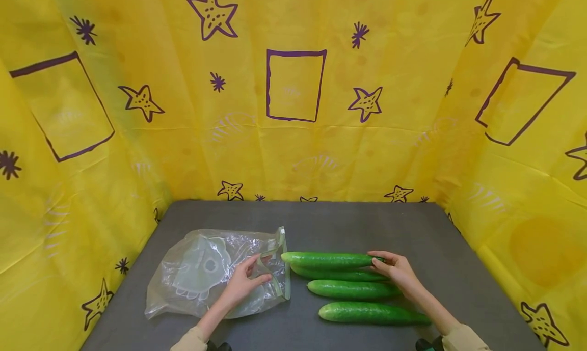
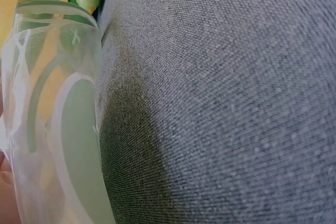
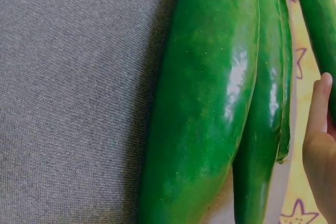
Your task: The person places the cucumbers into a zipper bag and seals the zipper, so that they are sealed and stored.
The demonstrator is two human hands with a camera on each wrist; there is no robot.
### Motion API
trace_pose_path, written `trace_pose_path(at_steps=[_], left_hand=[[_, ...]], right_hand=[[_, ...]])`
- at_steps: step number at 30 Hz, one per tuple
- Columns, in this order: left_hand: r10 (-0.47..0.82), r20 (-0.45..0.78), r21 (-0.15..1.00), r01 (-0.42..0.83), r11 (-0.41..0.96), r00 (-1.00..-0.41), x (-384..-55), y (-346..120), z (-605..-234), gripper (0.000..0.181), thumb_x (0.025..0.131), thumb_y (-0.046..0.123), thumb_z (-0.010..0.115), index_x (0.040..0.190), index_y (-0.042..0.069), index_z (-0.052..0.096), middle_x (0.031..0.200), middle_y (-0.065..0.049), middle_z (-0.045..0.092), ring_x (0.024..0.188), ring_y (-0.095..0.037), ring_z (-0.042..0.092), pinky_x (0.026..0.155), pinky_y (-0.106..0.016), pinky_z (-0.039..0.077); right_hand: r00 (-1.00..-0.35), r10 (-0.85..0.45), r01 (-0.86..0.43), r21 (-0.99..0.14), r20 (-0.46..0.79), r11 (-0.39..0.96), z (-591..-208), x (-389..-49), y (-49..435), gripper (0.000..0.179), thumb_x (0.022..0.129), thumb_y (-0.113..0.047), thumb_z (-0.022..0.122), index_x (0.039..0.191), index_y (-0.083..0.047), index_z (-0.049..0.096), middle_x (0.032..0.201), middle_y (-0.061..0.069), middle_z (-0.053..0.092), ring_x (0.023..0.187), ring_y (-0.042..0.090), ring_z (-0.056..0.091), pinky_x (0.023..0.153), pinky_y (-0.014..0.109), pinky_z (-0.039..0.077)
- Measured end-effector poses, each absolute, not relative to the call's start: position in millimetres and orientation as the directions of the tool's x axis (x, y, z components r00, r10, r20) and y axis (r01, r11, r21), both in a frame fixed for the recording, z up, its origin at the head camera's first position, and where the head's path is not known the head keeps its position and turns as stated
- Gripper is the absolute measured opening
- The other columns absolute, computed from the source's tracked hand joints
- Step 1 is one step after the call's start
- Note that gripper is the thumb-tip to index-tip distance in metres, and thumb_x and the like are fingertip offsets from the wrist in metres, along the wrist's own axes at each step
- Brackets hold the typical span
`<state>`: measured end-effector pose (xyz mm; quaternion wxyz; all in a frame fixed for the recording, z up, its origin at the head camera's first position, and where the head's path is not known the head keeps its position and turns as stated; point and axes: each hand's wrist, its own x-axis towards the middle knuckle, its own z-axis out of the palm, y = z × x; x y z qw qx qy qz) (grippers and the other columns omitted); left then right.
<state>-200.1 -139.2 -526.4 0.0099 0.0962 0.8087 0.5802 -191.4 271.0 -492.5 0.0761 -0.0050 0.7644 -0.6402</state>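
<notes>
A clear zip-top plastic bag (image 1: 160,282) with a pale green and white printed figure lies on the left, its mouth facing right. My left hand (image 1: 240,286) holds the bag near its parted mouth, thumb and fingers spread at the zip edge. In the left wrist view only a sliver of that hand (image 2: 6,192) shows beside the bag (image 2: 84,145). My right hand (image 1: 400,273) grips the right end of the farthest green cucumber (image 1: 327,260). This cucumber's pale tip is at the bag's mouth, and in the right wrist view it is raised above the others.
Three more cucumbers lie roughly parallel on the grey tabletop (image 1: 357,223): one just beneath the held one (image 1: 339,274), a middle one (image 1: 350,289) and the nearest (image 1: 371,313). Yellow patterned curtains (image 1: 293,157) enclose the table at back and sides.
</notes>
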Motion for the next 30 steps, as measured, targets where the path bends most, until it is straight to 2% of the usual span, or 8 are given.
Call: trace_pose_path(at_steps=[9,17,25,30], left_hand=[[0.169,0.079,0.941,0.13,0.311,-0.982,-202,-139,-527,0.067,0.078,0.017,0.077,0.134,-0.004,0.047,0.142,-0.029,0.041,0.131,-0.048,0.038,0.108,-0.054,0.032],[0.175,0.107,0.933,0.16,0.323,-0.979,-200,-139,-525,0.068,0.077,0.015,0.077,0.133,-0.009,0.046,0.141,-0.032,0.04,0.13,-0.05,0.038,0.106,-0.056,0.032],[0.169,0.075,0.946,0.124,0.299,-0.983,-201,-138,-524,0.07,0.078,0.017,0.077,0.135,-0.005,0.045,0.144,-0.029,0.038,0.133,-0.047,0.035,0.109,-0.055,0.029],[0.172,0.093,0.945,0.142,0.294,-0.981,-202,-138,-523,0.068,0.078,0.015,0.077,0.134,-0.007,0.045,0.143,-0.03,0.038,0.133,-0.048,0.035,0.108,-0.056,0.029]], right_hand=[[-0.989,-0.091,0.098,-0.977,-0.117,0.191,-495,-188,267,0.045,0.091,-0.016,0.064,0.125,0.01,0.054,0.097,-0.003,0.071,0.085,0.006,0.07,0.079,0.023,0.056],[-0.987,-0.127,0.074,-0.978,-0.1,0.197,-495,-188,262,0.046,0.091,-0.017,0.064,0.125,0.011,0.054,0.117,0.015,0.065,0.087,0.007,0.07,0.082,0.028,0.057],[-0.985,-0.155,0.051,-0.983,-0.079,0.179,-497,-187,252,0.043,0.09,-0.014,0.064,0.123,0.012,0.055,0.113,0.016,0.067,0.084,0.006,0.07,0.082,0.028,0.057],[-0.984,-0.16,0.056,-0.983,-0.084,0.175,-498,-185,245,0.044,0.089,-0.014,0.065,0.123,0.012,0.056,0.115,0.017,0.065,0.085,0.008,0.07,0.082,0.028,0.057]])
